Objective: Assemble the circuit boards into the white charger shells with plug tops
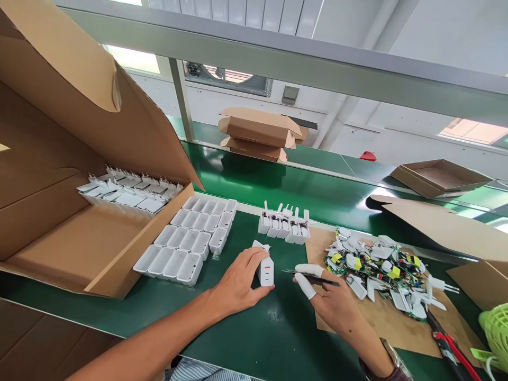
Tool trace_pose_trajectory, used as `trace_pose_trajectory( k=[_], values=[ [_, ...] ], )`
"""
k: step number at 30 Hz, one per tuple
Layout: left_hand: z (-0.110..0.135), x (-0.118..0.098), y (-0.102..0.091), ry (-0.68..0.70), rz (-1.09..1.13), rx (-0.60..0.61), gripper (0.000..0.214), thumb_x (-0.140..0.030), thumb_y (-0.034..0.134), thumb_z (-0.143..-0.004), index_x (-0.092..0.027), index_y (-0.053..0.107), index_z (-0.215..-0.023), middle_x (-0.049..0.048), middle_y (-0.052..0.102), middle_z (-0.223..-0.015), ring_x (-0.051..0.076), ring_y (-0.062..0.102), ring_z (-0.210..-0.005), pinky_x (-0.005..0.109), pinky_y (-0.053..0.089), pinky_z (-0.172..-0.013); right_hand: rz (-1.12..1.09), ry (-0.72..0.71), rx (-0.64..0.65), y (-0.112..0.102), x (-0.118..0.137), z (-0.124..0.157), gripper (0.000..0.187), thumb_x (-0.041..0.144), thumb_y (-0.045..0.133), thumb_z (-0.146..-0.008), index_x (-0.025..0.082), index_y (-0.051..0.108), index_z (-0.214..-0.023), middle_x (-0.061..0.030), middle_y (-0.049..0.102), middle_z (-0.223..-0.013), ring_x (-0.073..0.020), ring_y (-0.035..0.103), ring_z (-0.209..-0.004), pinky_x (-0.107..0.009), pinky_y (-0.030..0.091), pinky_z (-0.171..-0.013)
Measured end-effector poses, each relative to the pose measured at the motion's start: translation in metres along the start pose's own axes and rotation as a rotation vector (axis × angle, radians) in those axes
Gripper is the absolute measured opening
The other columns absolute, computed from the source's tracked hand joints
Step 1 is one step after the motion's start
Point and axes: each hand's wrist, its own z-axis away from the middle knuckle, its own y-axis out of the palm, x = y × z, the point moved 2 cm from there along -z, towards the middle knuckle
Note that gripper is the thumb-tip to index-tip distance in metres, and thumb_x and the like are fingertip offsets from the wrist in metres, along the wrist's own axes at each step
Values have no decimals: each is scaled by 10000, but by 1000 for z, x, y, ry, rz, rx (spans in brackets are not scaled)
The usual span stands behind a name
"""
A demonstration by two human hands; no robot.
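Observation:
My left hand [243, 279] is closed round a white charger [266, 272] standing on the green table, its face with small port slots turned toward me. Between the white-covered fingertips of my right hand [331, 296] is a pair of dark tweezers [313, 276], tips pointing left at the charger, a short gap away. Behind the charger stands a row of white housings [284, 228] with parts and wires sticking out of their tops. Left of my left hand, several open white housings [190, 233] are lined up in rows.
An open cardboard box [119, 264] at left holds white pieces with prongs [133, 193]. At right, a heap of circuit boards and white parts [377, 270] lies on a cardboard sheet [381, 323], with red-handled pliers [446, 338] and a green basket [496, 330] nearby. A metal beam [278, 58] crosses above.

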Motion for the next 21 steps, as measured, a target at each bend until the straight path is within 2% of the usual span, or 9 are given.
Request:
trace_pose_trajectory(
  k=[3, 6, 10, 13, 17, 21],
  values=[
    [-1, 0, 0, 1, 5, 7, 598, -209, 760, -836, -251, 484, -1365, 137, 611, -1343, 333, 621, -1250, 493, 554, -1023, -105, 13, -36, 4, 16, -2, 193, 394, 602, -948, 278, 756, -946, -47, 796, -924, -255, 766, -875, -407, 638, -883],
    [-2, 0, 0, -3, 17, 13, 559, -210, 742, -851, -247, 490, -1349, 135, 616, -1322, 327, 619, -1248, 501, 542, -1044, -181, 0, -9, 14, 25, -5, 194, 358, 581, -963, 282, 756, -997, -41, 797, -992, -237, 760, -920, -380, 633, -884],
    [-1, 2, 1, 13, 23, 24, 551, -208, 728, -864, -241, 477, -1353, 141, 607, -1329, 324, 610, -1262, 503, 530, -1061, -190, -15, 26, 26, 19, -9, 189, 326, 603, -951, 278, 754, -1054, -35, 798, -1003, -220, 755, -852, -364, 637, -829],
    [-1, 2, 1, 23, 12, 27, 565, -212, 724, -868, -232, 462, -1368, 150, 600, -1342, 326, 606, -1269, 502, 534, -1057, -181, -44, 40, 28, 17, -10, 188, 303, 593, -955, 277, 759, -1037, -30, 800, -999, -209, 757, -833, -347, 639, -811],
    [-2, 1, 0, 26, -9, 14, 554, -226, 715, -877, -227, 477, -1377, 156, 601, -1336, 329, 621, -1245, 493, 557, -1026, -190, -106, 39, 23, 26, -11, 194, 247, 572, -965, 276, 755, -1022, -32, 801, -1035, -199, 763, -854, -329, 644, -834],
    [-2, 1, 0, 38, -15, 6, 554, -230, 716, -885, -232, 495, -1393, 152, 602, -1339, 320, 626, -1243, 465, 569, -1022, -175, -251, -49, 23, 34, -10, 190, 193, 567, -978, 254, 740, -1031, -47, 803, -1010, -180, 762, -785, -284, 654, -749]
  ],
)
